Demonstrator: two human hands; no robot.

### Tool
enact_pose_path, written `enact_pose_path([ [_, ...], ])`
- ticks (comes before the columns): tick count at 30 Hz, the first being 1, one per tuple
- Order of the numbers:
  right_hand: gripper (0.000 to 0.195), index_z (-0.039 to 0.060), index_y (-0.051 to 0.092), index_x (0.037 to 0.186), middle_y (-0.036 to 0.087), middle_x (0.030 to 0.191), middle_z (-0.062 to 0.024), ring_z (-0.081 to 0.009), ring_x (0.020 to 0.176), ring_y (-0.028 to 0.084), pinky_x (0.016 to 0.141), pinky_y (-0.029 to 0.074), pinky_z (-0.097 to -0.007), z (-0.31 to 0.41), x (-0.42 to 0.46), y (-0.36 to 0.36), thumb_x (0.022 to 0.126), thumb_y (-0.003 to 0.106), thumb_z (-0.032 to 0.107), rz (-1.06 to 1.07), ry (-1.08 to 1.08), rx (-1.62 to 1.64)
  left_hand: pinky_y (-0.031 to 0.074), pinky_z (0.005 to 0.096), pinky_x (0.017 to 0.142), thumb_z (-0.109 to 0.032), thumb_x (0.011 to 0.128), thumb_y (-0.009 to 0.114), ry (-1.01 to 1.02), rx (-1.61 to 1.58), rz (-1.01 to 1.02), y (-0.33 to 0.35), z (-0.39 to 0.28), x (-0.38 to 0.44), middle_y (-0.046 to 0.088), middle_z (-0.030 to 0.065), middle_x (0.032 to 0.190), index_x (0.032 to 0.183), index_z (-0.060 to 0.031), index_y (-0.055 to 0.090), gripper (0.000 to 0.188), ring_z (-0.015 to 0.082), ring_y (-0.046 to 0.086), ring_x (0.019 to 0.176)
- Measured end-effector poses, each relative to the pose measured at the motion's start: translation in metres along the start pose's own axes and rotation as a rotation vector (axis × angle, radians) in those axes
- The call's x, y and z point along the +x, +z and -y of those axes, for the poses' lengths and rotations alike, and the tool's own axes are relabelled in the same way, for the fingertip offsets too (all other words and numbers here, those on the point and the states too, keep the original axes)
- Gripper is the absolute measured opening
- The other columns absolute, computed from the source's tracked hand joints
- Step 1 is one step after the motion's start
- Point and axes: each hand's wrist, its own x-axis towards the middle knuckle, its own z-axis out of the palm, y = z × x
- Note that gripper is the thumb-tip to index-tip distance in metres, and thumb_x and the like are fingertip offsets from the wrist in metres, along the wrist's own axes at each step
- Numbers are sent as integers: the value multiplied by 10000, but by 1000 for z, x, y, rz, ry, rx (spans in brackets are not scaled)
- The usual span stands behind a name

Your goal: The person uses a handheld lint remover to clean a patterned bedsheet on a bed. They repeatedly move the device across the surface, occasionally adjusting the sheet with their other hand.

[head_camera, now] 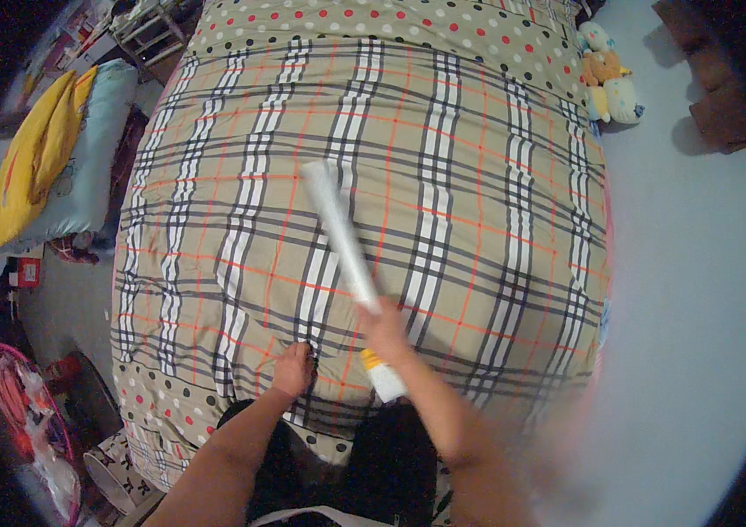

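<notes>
My right hand (386, 329) grips a long white stick-like object (340, 224), blurred at its far end. A yellow band and a white end show below my fist. The object slants up and left over a beige plaid bedspread (458, 263) with white, black and orange stripes. My left hand (294, 369) rests on the bedspread near the bed's front edge, left of the stick. Whether its fingers pinch the cloth cannot be made out. Wrinkles run across the cloth.
On the left, a yellow cloth (37, 158) lies on a light blue padded item (99, 151). A pink-rimmed container (30, 421) with plastic-wrapped things stands at lower left. Plush toys (610, 79) sit between the bed's right edge and a pale surface (682, 296).
</notes>
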Motion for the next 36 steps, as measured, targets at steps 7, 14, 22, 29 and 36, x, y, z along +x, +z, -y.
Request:
enact_pose_path([
  [7, 334, 50, 525, 1028, 592, 897, -120, -283, 752, 566, 611, 486, -386, -276, -61, -226, 879, 472, 344, -956, 293, -115, 430, 449, 652, -72, 726, 552, 69, -6, 9, 19, 10, 4, 518, 164, 829, 909, -33, 471, 203, 360, 524, 752],
  [14, 189, 40, 522, 1026, 585, 800, -50, -171, 623, 556, 510, 465, -260, -152, -83, -61, 879, 489, 154, -288, 144, 957, 427, 459, 684, -58, 713, 554, 46, 30, 42, 9, 7, 3, 515, 175, 843, 913, -24, 464, 222, 366, 521, 782],
  [22, 352, 23, 522, 936, 574, 706, -150, -270, 634, 567, 621, 444, -421, -26, -66, 33, 826, 588, 350, 276, 13, -92, 436, 445, 693, -55, 738, 551, 23, -11, 65, 3, 3, 3, 518, 184, 860, 934, -24, 475, 213, 372, 522, 809],
  [29, 278, 76, 510, 1017, 536, 770, -42, -137, 673, 514, 564, 427, -278, -221, -161, -176, 887, 508, 321, -658, 421, 419, 431, 451, 638, -37, 733, 550, 56, 3, -12, 8, -1, 1, 505, 174, 828, 915, -29, 458, 204, 376, 523, 736],
  [36, 226, 82, 448, 978, 485, 780, -9, -101, 685, 482, 532, 408, -227, -157, -141, -217, 898, 512, 283, -1100, 448, 696, 429, 453, 617, -21, 716, 537, 98, 40, -75, 10, 6, -2, 497, 175, 786, 901, -26, 452, 203, 372, 517, 718],
])
